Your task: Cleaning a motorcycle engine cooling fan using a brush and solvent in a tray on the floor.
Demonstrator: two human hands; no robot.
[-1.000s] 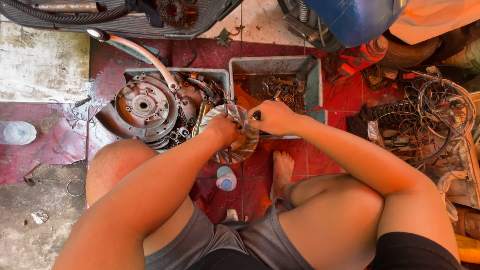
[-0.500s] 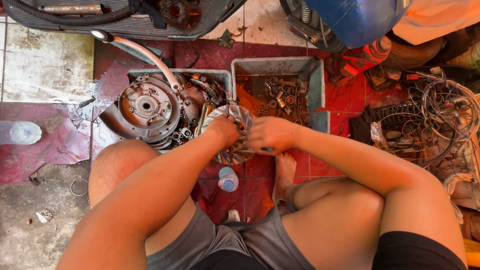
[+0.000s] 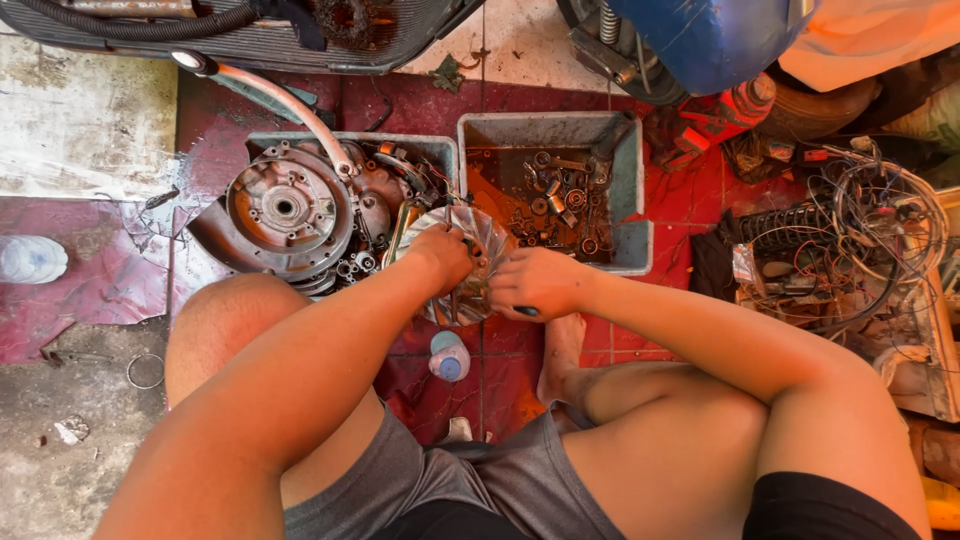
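Hands on the fan over the red floor: left hand clamping its rim, right hand pinching a dark tool. Looks mid-loosening; needs steady bracing next.

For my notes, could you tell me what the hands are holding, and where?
Both hands, left hand and right hand, grip the finned metal fan wheel by its face and rim.
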